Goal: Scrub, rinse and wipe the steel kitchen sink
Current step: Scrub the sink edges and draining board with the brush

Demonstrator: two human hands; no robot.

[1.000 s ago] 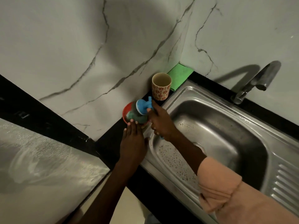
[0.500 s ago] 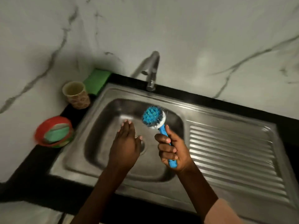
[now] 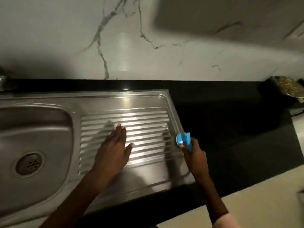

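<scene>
The steel sink (image 3: 158,99) fills the left and middle of the view. Its deep bowl (image 3: 32,129) is on the left, and a round drain (image 3: 29,164) with small holes sits in the bottom of the bowl. To the right of the bowl is the flat part with raised lines, the draining board (image 3: 144,120). Bright light shines off the lines.

The left hand (image 3: 115,150) lies flat on the draining board, near its middle. Its fingers are straight and close together, pointing to the far side, and the thumb sticks out to the right. It holds nothing.

The right hand (image 3: 195,155) is at the right edge of the draining board. Its fingers are curled around the handle of a blue brush (image 3: 184,139). The round head of the brush points down at the steel near the right rim. The bristles are hidden, so it may be touching the steel, but that is hard to tell.

The sink sits in a black counter (image 3: 230,129) that runs off to the right. Behind it stands a white wall (image 3: 148,46) with thin dark lines like marble. At the far right on the counter sits a dark tray (image 3: 286,86) with something speckled in it, too blurry to name
</scene>
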